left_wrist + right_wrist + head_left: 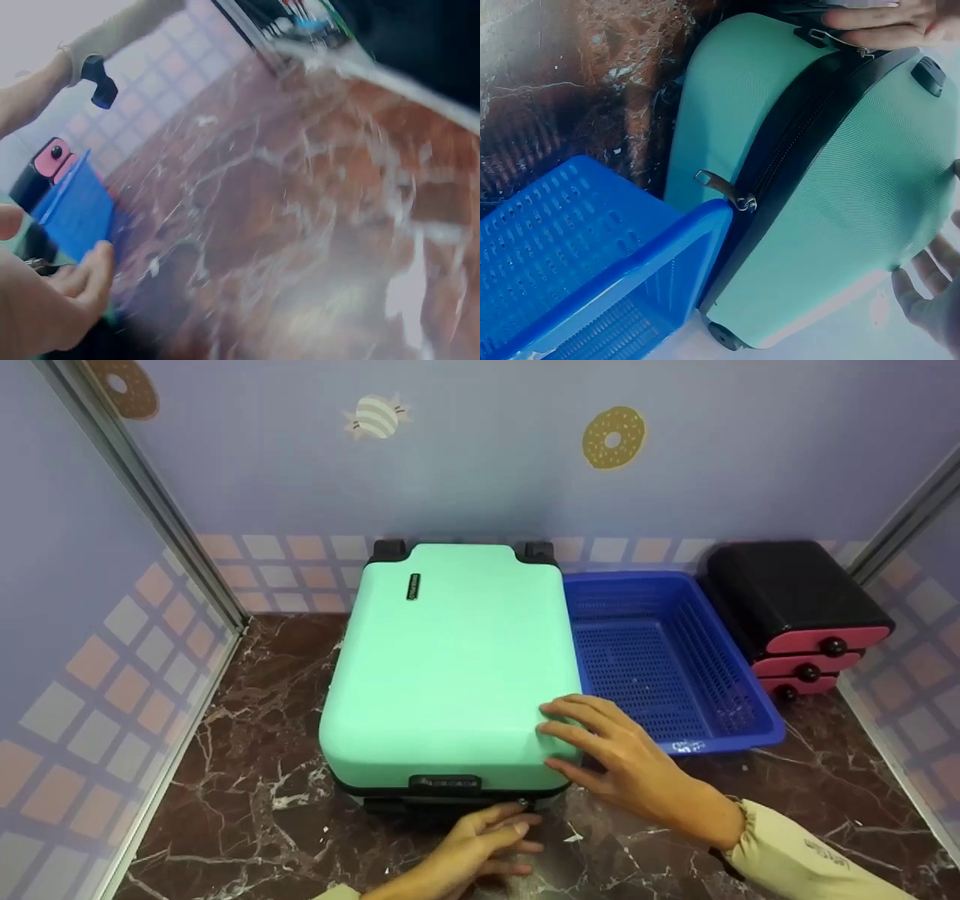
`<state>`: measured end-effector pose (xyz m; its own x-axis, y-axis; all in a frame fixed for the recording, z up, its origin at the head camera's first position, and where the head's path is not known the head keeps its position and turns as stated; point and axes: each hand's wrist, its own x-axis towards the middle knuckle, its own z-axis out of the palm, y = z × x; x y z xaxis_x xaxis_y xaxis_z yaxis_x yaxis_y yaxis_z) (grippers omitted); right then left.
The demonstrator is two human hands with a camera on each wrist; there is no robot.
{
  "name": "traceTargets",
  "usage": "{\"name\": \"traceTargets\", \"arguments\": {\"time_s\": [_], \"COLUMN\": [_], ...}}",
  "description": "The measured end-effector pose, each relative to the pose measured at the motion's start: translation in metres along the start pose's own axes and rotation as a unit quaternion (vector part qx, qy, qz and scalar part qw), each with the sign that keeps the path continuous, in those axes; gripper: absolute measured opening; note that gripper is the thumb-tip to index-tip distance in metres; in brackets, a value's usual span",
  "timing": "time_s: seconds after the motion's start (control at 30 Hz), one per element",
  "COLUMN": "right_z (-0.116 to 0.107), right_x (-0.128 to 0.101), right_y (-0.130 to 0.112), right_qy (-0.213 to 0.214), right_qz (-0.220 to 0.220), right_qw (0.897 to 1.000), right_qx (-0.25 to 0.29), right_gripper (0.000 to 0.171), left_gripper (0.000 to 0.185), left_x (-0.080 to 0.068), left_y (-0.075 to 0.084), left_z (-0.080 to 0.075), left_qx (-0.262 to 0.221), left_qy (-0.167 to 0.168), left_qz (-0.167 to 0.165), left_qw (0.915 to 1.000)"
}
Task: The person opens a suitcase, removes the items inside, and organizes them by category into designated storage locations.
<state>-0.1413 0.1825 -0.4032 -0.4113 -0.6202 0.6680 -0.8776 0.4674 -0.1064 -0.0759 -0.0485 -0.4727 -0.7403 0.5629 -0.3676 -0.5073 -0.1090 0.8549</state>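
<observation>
Mint-green suitcase (pixel 450 660) — near corner pressed by spread right hand (pixel 607 757); zipper pull (pixel 520 804) apparently touched by loosely extended left hand (pixel 480 844); blue basket (pixel 739 735) just beyond.

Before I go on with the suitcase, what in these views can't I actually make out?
- Whether the left hand grips a zipper pull: head view, fingers cover the suitcase front edge; left wrist view is blurred.
- Suitcase contents: shell is closed.
- Badge text on the lid: head view, too small.
- Drawer unit contents: drawers shut.
- Right hand in the right wrist view: only fingertips, cut off by the edge.
</observation>
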Motion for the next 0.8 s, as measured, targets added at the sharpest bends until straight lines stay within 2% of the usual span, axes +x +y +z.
{"name": "traceTargets", "arguments": {"time_s": [0.13, 0.23, 0.3, 0.37, 0.47, 0.6, 0.8], "right_z": [-0.003, -0.003, -0.003, -0.001, 0.000, 0.000, 0.000], "right_x": [0.001, 0.001, 0.001, 0.001, 0.000, -0.001, -0.001], "right_y": [0.001, 0.002, 0.003, 0.002, 0.001, 0.001, 0.002], "right_qy": [-0.018, -0.019, -0.017, -0.014, -0.010, -0.011, -0.014], "right_qz": [0.012, 0.020, 0.018, 0.016, 0.016, 0.023, 0.034], "right_qw": [1.000, 0.999, 0.999, 0.999, 0.999, 0.999, 0.999], "right_qx": [0.015, 0.030, 0.033, 0.036, 0.039, 0.042, 0.040], "right_gripper": [0.050, 0.050, 0.049, 0.049, 0.049, 0.049, 0.048], "left_gripper": [0.066, 0.056, 0.049, 0.046, 0.043, 0.040, 0.031], "left_x": [0.010, 0.018, 0.022, 0.023, 0.021, 0.021, 0.033], "left_y": [-0.008, -0.012, -0.014, -0.013, -0.012, -0.013, -0.016], "left_z": [0.010, 0.016, 0.019, 0.021, 0.023, 0.028, 0.040], "left_qx": [-0.043, -0.066, -0.069, -0.066, -0.056, -0.064, -0.066], "left_qy": [-0.006, 0.027, 0.066, 0.101, 0.132, 0.147, 0.171], "left_qz": [-0.017, -0.016, -0.011, -0.004, 0.007, 0.015, 0.024], "left_qw": [0.9989, 0.9973, 0.9954, 0.9927, 0.9896, 0.9869, 0.9827]}}
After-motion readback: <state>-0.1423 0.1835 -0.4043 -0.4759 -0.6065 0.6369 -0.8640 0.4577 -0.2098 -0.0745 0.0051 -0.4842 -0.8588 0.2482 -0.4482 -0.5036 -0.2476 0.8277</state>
